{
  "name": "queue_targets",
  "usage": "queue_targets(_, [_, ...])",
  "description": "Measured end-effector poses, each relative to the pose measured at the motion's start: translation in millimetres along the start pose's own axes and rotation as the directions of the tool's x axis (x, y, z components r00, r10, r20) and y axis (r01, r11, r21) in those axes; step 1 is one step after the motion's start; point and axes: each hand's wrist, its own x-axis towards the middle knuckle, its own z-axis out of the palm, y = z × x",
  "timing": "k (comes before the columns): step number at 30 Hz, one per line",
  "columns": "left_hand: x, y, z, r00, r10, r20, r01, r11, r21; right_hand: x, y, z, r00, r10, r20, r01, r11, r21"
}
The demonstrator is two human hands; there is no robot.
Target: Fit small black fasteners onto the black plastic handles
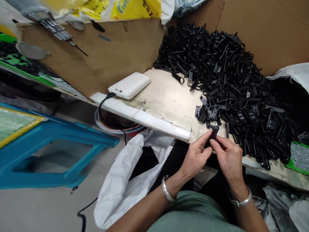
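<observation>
Between both hands, at the table's front edge, is a small black plastic part with a rounded upper end. My left hand pinches it from the left, thumb and fingers closed. My right hand grips it from the right, its thumb pressed against the side. Fingers cover the lower portion of the part, so its full shape is hidden. Just beyond the hands, a large heap of similar black plastic parts spreads over the table, some with rings and some flat with holes.
A white power bank with a black cable lies on the table. An electric screwdriver hangs at upper left. A green tray of small screws sits at right. A blue stool and a white sack are below.
</observation>
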Motion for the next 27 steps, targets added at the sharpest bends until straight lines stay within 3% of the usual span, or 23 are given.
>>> queue_targets(6, [0,10,-2.0,0.991,0.130,0.005,-0.125,0.939,0.320,12,7,-12,0.989,0.048,0.141,-0.056,0.997,0.052])
queue_targets(9, [-2,19,-2.4,0.990,0.132,0.044,-0.139,0.926,0.351,19,16,-17,0.985,0.088,0.146,-0.125,0.956,0.264])
queue_targets(14, [-6,27,-1.3,0.986,0.078,0.147,-0.122,0.940,0.318,18,22,-14,0.937,0.082,0.340,-0.290,0.725,0.624])
queue_targets(16, [-6,29,0.6,0.982,0.076,0.173,-0.128,0.940,0.315,12,21,-10,0.941,0.072,0.332,-0.293,0.666,0.686])
queue_targets(18, [-6,30,2.8,0.983,0.075,0.167,-0.128,0.934,0.334,6,19,-8,0.959,0.079,0.273,-0.256,0.660,0.707])
queue_targets(22, [-5,29,5.4,0.995,0.023,0.096,-0.056,0.933,0.356,-1,22,-3,0.979,0.112,0.169,-0.197,0.731,0.654])
queue_targets(24, [-2,26,6.2,0.997,-0.026,0.070,0.005,0.959,0.284,1,26,-2,0.978,0.136,0.161,-0.208,0.744,0.635])
queue_targets(27, [3,19,8.6,0.989,-0.123,0.086,0.117,0.991,0.072,8,32,-2,0.956,0.167,0.240,-0.286,0.710,0.644])
